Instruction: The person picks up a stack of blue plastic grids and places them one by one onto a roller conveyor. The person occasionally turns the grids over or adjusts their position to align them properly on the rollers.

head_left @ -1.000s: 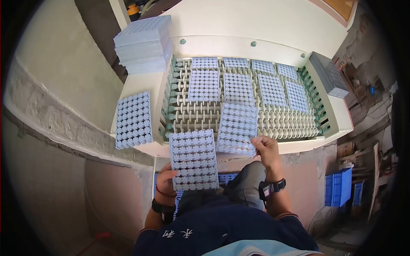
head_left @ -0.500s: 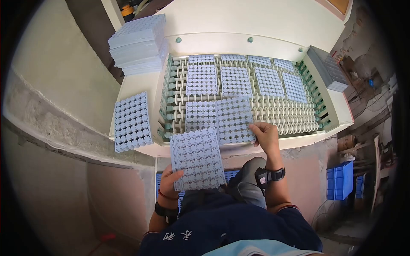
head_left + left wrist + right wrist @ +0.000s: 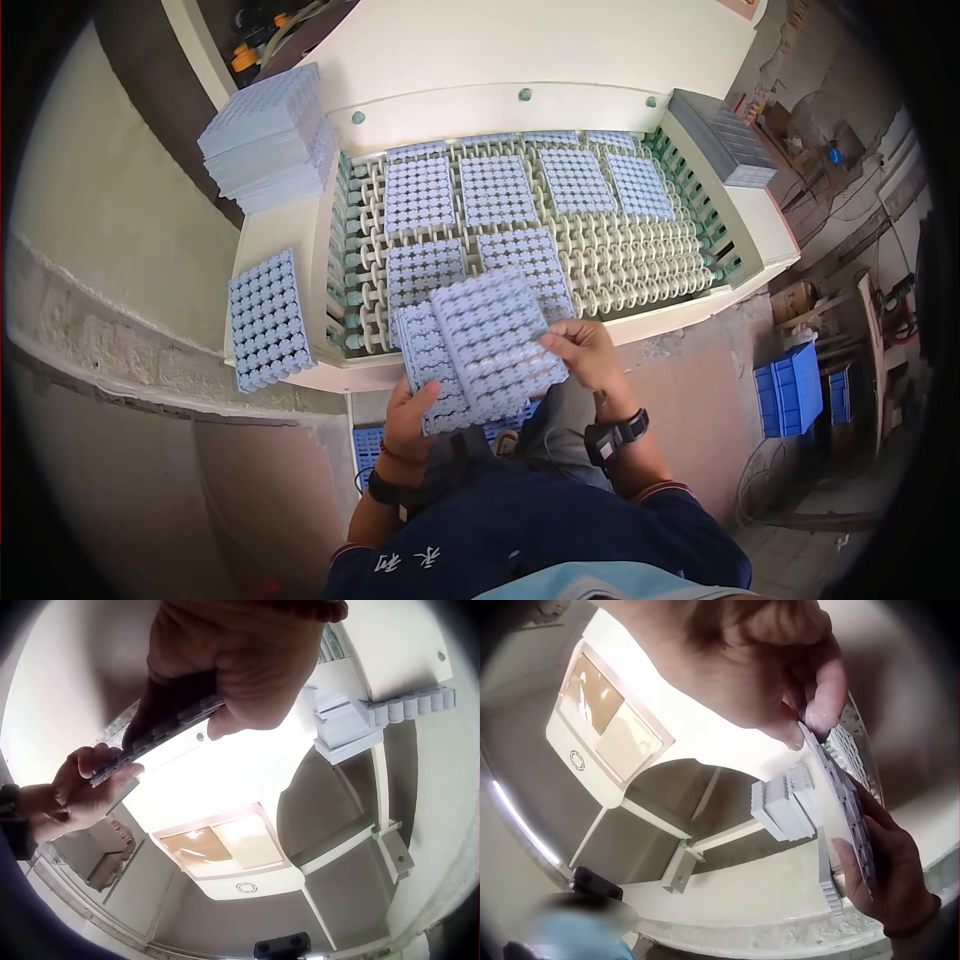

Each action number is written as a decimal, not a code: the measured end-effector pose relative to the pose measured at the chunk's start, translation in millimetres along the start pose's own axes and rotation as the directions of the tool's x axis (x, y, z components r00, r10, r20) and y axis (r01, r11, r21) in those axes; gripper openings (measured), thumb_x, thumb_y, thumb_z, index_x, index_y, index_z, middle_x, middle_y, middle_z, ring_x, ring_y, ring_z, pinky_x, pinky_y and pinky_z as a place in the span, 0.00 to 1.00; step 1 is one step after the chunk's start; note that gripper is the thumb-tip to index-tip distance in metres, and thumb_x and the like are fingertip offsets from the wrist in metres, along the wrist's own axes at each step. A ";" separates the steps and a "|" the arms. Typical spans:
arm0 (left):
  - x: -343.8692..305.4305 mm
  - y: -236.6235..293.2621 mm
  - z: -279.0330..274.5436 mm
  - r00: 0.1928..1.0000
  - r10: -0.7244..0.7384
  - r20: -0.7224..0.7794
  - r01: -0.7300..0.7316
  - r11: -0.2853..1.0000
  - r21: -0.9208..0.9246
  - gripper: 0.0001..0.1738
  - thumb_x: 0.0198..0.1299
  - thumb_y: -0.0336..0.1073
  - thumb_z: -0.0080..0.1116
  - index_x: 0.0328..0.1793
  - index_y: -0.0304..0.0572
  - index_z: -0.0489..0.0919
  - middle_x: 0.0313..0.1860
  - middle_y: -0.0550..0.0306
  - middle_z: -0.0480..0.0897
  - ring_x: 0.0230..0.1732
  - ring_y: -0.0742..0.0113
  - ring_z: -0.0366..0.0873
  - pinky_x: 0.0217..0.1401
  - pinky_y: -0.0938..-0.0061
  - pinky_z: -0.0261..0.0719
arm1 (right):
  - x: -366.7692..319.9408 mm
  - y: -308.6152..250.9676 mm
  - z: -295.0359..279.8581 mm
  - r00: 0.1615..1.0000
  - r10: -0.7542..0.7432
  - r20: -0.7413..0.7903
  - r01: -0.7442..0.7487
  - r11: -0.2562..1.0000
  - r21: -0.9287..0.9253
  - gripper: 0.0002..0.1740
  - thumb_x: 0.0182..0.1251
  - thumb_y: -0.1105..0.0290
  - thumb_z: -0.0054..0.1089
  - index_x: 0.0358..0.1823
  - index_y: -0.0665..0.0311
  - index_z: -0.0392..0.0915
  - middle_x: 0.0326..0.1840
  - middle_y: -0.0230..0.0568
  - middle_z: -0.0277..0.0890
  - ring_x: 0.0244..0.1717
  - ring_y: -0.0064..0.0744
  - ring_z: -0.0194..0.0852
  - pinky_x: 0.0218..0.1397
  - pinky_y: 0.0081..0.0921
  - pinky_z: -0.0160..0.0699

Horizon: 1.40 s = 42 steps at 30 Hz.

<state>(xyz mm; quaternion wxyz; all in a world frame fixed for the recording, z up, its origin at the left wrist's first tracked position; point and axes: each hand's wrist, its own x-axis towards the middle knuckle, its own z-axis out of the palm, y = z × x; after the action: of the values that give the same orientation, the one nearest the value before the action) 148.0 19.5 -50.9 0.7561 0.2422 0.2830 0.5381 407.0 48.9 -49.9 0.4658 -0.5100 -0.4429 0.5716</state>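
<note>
In the head view my left hand (image 3: 412, 415) grips a light-blue panel (image 3: 425, 355) patterned with rows of small rounds, thumb on its face near the lower left corner. My right hand (image 3: 585, 355) pinches the right edge of another such panel (image 3: 495, 335), which overlaps the left-hand panel and hides much of it. Both hands are at the front of a cream machine, over its near edge. Behind them a panel (image 3: 425, 270) and a second one (image 3: 525, 255) lie on the white roller bed (image 3: 635, 255). The right wrist view shows the panel (image 3: 840, 787) nearly edge-on between both hands.
More panels (image 3: 420, 195) lie in rows farther back on the rollers. On the left ledge stand a tall panel stack (image 3: 265, 140) and a scalloped blue panel pile (image 3: 270, 320). A grey stack (image 3: 725, 140) sits on the right ledge. Blue crates (image 3: 788, 390) stand lower right.
My right hand laid a panel on the near rollers beside another, let go, and came back to pinch a panel at my left hand. The farther panels have moved deeper into the machine.
</note>
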 end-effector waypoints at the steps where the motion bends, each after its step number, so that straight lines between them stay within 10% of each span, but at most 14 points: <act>1: -1.4 1.1 -1.0 1.000 -0.006 -0.005 0.006 0.999 -0.035 0.20 0.62 0.25 0.46 0.61 0.28 0.66 0.55 0.44 0.75 0.54 0.55 0.76 0.56 0.63 0.75 | 5.5 3.6 -13.2 0.994 -0.050 -0.099 0.053 0.998 0.030 0.07 0.59 0.70 0.64 0.34 0.68 0.81 0.22 0.25 0.74 0.18 0.09 0.59 0.20 0.11 0.56; 8: -2.5 -2.7 -17.3 1.000 -0.020 -0.024 0.018 0.994 -0.109 0.19 0.63 0.27 0.43 0.60 0.27 0.67 0.54 0.43 0.76 0.52 0.55 0.77 0.54 0.64 0.76 | 31.8 -38.6 -124.8 0.846 -0.263 -0.464 -0.022 0.852 -0.523 0.12 0.58 0.67 0.62 0.31 0.72 0.82 0.18 0.32 0.76 0.18 0.17 0.67 0.20 0.19 0.63; 10: -1.9 -7.7 -25.3 0.970 0.191 0.149 -0.241 0.813 0.530 0.18 0.63 0.28 0.42 0.59 0.25 0.68 0.53 0.42 0.76 0.52 0.55 0.77 0.54 0.65 0.77 | 42.0 -26.3 -150.2 0.806 -0.366 -0.466 -0.024 0.765 -0.643 0.13 0.57 0.67 0.62 0.31 0.73 0.82 0.18 0.34 0.77 0.19 0.19 0.69 0.22 0.21 0.65; 11: -2.9 -7.3 -23.2 0.969 0.191 0.154 -0.244 0.813 0.529 0.18 0.63 0.28 0.42 0.59 0.25 0.68 0.53 0.42 0.76 0.52 0.55 0.77 0.54 0.65 0.77 | 44.8 -23.2 -163.5 0.768 -0.462 -0.443 -0.033 0.663 -0.748 0.13 0.56 0.67 0.63 0.31 0.73 0.82 0.18 0.36 0.77 0.20 0.21 0.71 0.23 0.22 0.67; 13: -6.2 -3.1 -14.5 0.999 -0.032 -0.034 0.030 0.998 -0.059 0.18 0.63 0.28 0.42 0.57 0.24 0.68 0.52 0.42 0.77 0.51 0.55 0.77 0.54 0.65 0.77 | 41.0 -32.0 -191.3 0.768 -0.436 -0.469 -0.061 0.679 -0.732 0.14 0.55 0.66 0.63 0.32 0.73 0.82 0.19 0.39 0.78 0.22 0.23 0.73 0.26 0.23 0.69; 20: -5.3 -2.5 -14.9 0.999 0.003 -0.033 -0.006 0.996 -0.088 0.19 0.63 0.27 0.41 0.57 0.24 0.69 0.51 0.41 0.77 0.51 0.55 0.78 0.53 0.66 0.77 | 28.5 -37.8 -275.6 0.707 -0.494 -0.506 -0.114 0.626 -0.771 0.12 0.53 0.66 0.63 0.33 0.69 0.83 0.22 0.44 0.79 0.25 0.29 0.76 0.33 0.26 0.72; 23: -5.3 -10.5 -19.8 0.999 0.004 -0.036 -0.006 0.998 -0.066 0.18 0.63 0.27 0.41 0.57 0.24 0.69 0.51 0.42 0.77 0.50 0.55 0.78 0.53 0.66 0.78 | 23.3 -38.2 -250.1 0.686 -0.524 -0.505 -0.095 0.624 -0.776 0.12 0.53 0.67 0.63 0.36 0.68 0.82 0.27 0.46 0.80 0.28 0.31 0.77 0.35 0.26 0.73; 26: -4.7 -14.8 -20.8 0.992 0.127 0.022 -0.126 0.921 0.369 0.18 0.63 0.27 0.41 0.56 0.24 0.70 0.51 0.42 0.77 0.50 0.54 0.78 0.52 0.65 0.78 | 20.8 -28.8 -191.5 0.681 -0.573 -0.455 0.053 0.659 -0.750 0.12 0.54 0.68 0.65 0.37 0.67 0.82 0.32 0.46 0.80 0.30 0.32 0.77 0.34 0.27 0.73; 28: -2.7 -12.3 -12.4 0.999 -0.046 -0.026 0.043 0.992 -0.116 0.17 0.63 0.27 0.42 0.56 0.24 0.70 0.51 0.42 0.77 0.50 0.54 0.78 0.52 0.63 0.78 | 16.6 -23.5 -136.3 0.766 -0.525 -0.371 0.133 0.694 -0.708 0.11 0.54 0.69 0.66 0.37 0.67 0.82 0.31 0.45 0.80 0.29 0.32 0.76 0.35 0.27 0.73; 33: -7.0 -4.9 -9.5 0.997 -0.028 -0.071 0.020 0.994 -0.111 0.18 0.62 0.27 0.42 0.57 0.24 0.68 0.52 0.40 0.77 0.51 0.52 0.78 0.54 0.62 0.78 | -0.5 -4.5 -19.5 0.891 -0.440 -0.109 0.356 0.829 -0.431 0.09 0.56 0.71 0.66 0.37 0.68 0.82 0.30 0.38 0.78 0.29 0.21 0.73 0.32 0.18 0.72; 37: -12.1 1.4 -7.4 0.998 0.019 -0.056 -0.025 0.993 -0.118 0.19 0.62 0.26 0.42 0.59 0.23 0.67 0.53 0.39 0.76 0.52 0.50 0.77 0.55 0.60 0.77 | -15.6 9.1 30.0 0.994 -0.046 0.099 0.046 0.999 0.006 0.11 0.61 0.68 0.64 0.37 0.69 0.81 0.24 0.35 0.77 0.22 0.15 0.72 0.23 0.12 0.71; 42: -13.9 -3.4 -17.1 0.998 -0.004 -0.066 0.003 1.000 -0.019 0.25 0.62 0.32 0.42 0.64 0.25 0.63 0.57 0.41 0.73 0.57 0.52 0.74 0.60 0.62 0.72 | -25.9 20.8 43.2 0.966 0.120 0.230 -0.124 0.992 0.003 0.11 0.62 0.66 0.62 0.38 0.66 0.82 0.21 0.32 0.77 0.20 0.17 0.73 0.21 0.14 0.71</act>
<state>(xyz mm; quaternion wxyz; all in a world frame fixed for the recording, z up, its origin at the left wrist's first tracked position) 134.9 6.4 -63.2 0.7496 0.2168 0.3030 0.5471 363.5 18.4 -62.2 0.3801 -0.4627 -0.4563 0.6582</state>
